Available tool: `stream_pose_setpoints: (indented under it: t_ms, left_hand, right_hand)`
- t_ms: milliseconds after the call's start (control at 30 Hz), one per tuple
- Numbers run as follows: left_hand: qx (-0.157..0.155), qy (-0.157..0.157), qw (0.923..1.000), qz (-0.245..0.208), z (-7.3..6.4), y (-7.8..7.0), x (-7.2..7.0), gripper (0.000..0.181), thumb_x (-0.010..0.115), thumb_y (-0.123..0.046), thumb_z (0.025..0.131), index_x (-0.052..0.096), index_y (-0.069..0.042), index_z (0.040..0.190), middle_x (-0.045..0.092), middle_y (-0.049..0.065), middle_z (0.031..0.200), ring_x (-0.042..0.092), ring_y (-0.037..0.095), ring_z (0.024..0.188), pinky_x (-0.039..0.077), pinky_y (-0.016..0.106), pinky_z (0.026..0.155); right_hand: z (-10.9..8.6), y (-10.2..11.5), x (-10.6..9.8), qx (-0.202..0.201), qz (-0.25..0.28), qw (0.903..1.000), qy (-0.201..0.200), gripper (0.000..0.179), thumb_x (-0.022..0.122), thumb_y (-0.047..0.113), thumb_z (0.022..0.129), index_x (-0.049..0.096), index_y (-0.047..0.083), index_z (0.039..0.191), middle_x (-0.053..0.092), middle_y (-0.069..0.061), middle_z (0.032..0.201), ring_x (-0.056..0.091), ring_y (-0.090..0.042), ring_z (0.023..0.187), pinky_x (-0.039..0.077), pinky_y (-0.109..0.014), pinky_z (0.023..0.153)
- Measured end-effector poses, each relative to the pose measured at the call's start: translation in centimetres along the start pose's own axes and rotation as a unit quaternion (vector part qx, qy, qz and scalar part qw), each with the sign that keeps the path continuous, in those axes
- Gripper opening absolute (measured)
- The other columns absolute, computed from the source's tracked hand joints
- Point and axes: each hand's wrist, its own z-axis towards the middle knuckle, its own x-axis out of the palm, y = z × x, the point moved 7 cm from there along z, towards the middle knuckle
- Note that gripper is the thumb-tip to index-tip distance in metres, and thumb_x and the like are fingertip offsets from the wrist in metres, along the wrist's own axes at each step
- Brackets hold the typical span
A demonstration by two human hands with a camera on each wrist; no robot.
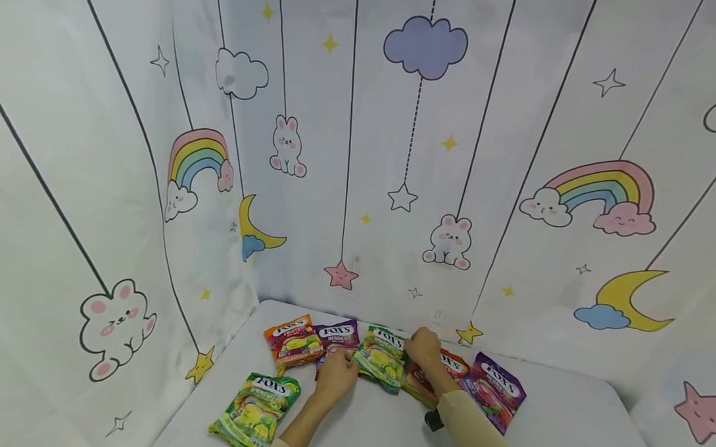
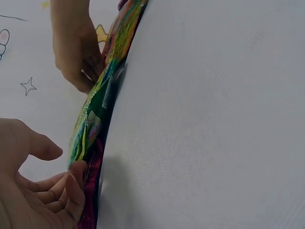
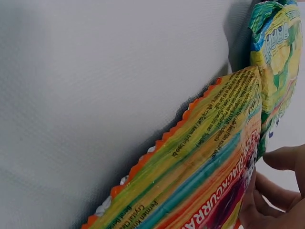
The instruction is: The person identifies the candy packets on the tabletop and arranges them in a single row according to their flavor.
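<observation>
Several Fox's candy bags lie in a row across the white table. My left hand (image 1: 336, 379) is over the lower right of the purple Berries bag (image 1: 337, 334), beside the green Spring Tea bag (image 1: 381, 356). In the left wrist view its thumb (image 2: 47, 149) stands apart from the fingers, which touch the bags' edge. Against the upper edges where the green bag meets an orange bag (image 1: 452, 363) rests my right hand (image 1: 424, 349). The right wrist view shows its thumb (image 3: 281, 157) near the green bag (image 3: 279, 62), with the other fingers partly hidden behind the orange bag (image 3: 190, 176).
An orange Fruits bag (image 1: 294, 343) forms the row's left end and another purple bag (image 1: 495, 389) its right end. A separate green Spring Tea bag (image 1: 255, 411) lies nearer, at the left. White curtains (image 1: 360, 151) with printed drawings border the table (image 1: 570, 415).
</observation>
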Motion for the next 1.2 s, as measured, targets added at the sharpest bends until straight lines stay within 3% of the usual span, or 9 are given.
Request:
stream_pose_setpoints:
  t_ms: [133,367,667,1000,1200]
  left_hand:
    - [-0.004,-0.004,0.9999,-0.008,0.1,0.1,0.0,0.015,0.068,-0.011,0.094,0.065,0.002,0.101,0.057,-0.001,0.070,0.052,0.015,0.063,0.042,0.031,0.055]
    - [-0.003,-0.018,0.9998,-0.012,0.1,-0.2,-0.2,0.008,0.069,-0.006,0.093,0.063,0.000,0.093,0.058,0.002,0.071,0.054,0.016,0.064,0.044,0.033,0.056]
    - [0.003,-0.031,0.9995,-0.001,0.5,-0.1,-0.2,0.005,0.065,-0.004,0.091,0.061,-0.003,0.088,0.059,0.004,0.075,0.057,0.020,0.069,0.048,0.038,0.062]
    - [-0.013,-0.024,0.9996,-0.007,0.3,-0.1,-0.2,0.005,0.064,-0.003,0.091,0.062,-0.004,0.086,0.059,0.004,0.074,0.057,0.020,0.068,0.048,0.039,0.062]
    - [0.003,-0.037,0.9993,-0.001,0.5,-0.3,-0.4,0.007,0.064,-0.002,0.090,0.061,-0.005,0.084,0.058,0.003,0.074,0.056,0.018,0.067,0.047,0.038,0.062]
  right_hand:
    - [-0.2,-0.1,-0.2,0.008,0.013,0.9999,0.008,0.016,0.068,0.010,0.085,0.077,-0.004,0.084,0.073,-0.013,0.076,0.066,-0.029,0.068,0.057,-0.046,0.062]
    - [-0.8,0.7,-0.7,0.002,0.029,0.9995,0.015,0.016,0.066,0.009,0.090,0.078,-0.002,0.088,0.072,-0.009,0.078,0.063,-0.022,0.067,0.054,-0.039,0.059]
    - [-0.9,0.7,-0.6,0.024,0.060,0.9975,0.027,0.017,0.061,0.011,0.098,0.073,0.000,0.094,0.068,-0.008,0.083,0.060,-0.023,0.071,0.048,-0.036,0.060]
    - [-1.0,0.3,-0.3,0.028,0.054,0.9980,0.015,0.017,0.059,0.012,0.100,0.070,0.000,0.096,0.069,-0.012,0.088,0.064,-0.027,0.077,0.053,-0.044,0.069]
    - [-1.0,0.5,-0.3,0.033,0.065,0.9971,0.018,0.017,0.060,0.012,0.101,0.070,-0.001,0.098,0.070,-0.014,0.091,0.065,-0.028,0.079,0.054,-0.044,0.068]
